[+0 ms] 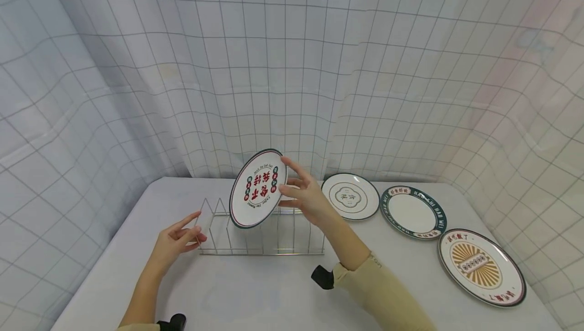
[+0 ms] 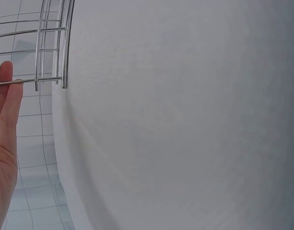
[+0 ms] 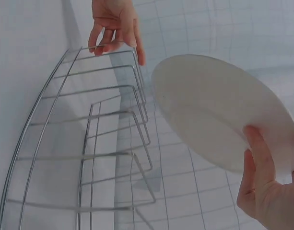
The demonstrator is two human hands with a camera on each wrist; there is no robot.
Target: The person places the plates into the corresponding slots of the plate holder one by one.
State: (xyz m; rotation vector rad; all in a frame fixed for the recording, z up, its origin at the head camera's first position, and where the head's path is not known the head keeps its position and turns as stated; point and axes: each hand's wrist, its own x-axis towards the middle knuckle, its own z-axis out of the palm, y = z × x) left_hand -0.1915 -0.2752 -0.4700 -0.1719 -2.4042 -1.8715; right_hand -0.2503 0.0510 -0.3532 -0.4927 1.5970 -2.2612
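My right hand [image 1: 304, 195] grips a round white plate [image 1: 255, 191] by its right edge. The plate has a dark green rim and red and green lettering, and it is held tilted above the wire dish rack [image 1: 262, 254]. In the right wrist view the plate's plain underside shows, with fingertips pressed against it. My left hand [image 1: 175, 242] holds the rack's left end, its thumb and fingers at the end wire. Part of that hand also appears in the left wrist view, fingers [image 2: 11, 108] along the wire. Pointed wire dividers line the rack.
Three more plates lie flat right of the rack: a thin-rimmed white one [image 1: 365, 204], one with a wide green lettered rim [image 1: 412, 213], and one with a gold sunburst [image 1: 483, 260]. A white grid-patterned curtain [image 1: 292, 67] hangs behind the white table [image 1: 255, 295].
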